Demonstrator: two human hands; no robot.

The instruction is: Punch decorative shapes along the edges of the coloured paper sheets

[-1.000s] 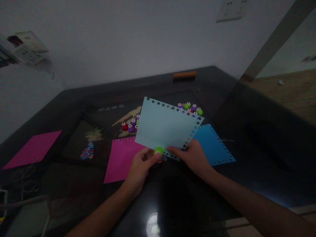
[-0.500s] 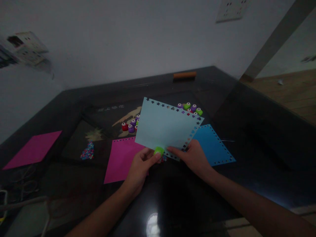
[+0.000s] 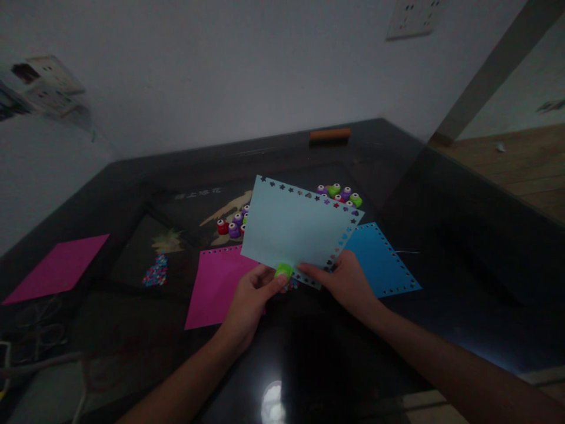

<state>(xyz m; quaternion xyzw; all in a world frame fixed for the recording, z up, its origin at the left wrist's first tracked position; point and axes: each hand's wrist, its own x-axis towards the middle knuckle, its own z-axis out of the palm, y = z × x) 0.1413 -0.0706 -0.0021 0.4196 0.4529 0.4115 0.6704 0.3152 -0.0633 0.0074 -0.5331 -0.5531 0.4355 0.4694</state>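
A pale blue sheet (image 3: 295, 227) is held tilted above the table, with small shaped holes along its top, right and part of its bottom edge. My left hand (image 3: 253, 294) grips a small green punch (image 3: 283, 271) at the sheet's lower edge, thumb on top. My right hand (image 3: 346, 280) pinches the same sheet near its lower right, thumb on the face and fingers hidden behind. Beneath lie a pink sheet (image 3: 212, 288) with holes along its top and a blue sheet (image 3: 384, 262) with punched edges.
Several coloured punches sit in two groups, one left (image 3: 233, 228) and one behind the sheet (image 3: 346, 193). Confetti (image 3: 156, 272) is piled left, near another pink sheet (image 3: 59, 268). An orange-brown bar (image 3: 330, 135) lies at the table's back edge. Scissors (image 3: 42, 330) lie at lower left.
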